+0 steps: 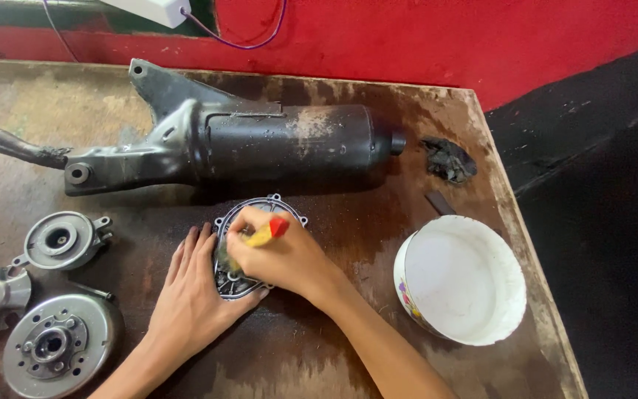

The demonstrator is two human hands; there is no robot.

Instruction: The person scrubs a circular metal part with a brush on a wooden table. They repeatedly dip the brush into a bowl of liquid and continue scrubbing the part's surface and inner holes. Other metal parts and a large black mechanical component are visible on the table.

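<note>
brushing a metal cover on a grimy bench

right hand (278,255) is curled shut around a small brush (263,236) with a yellow handle and red tip, bristles down on a round metal engine cover (241,277) lying flat at the bench middle, just in front of the black exhaust muffler (260,140). left hand (190,284) lies flat, fingers together and stretched, pressed on the cover's left edge, likely to stop it sliding under the brush. white bowl (459,277) sits near on the right, within reach of the brush hand; contents cannot tell. round metal parts (60,240) and a flywheel-like disc (57,343) lie apart at left on the wooden table (334,347). dark rag (448,159) by the muffler's end.
</note>
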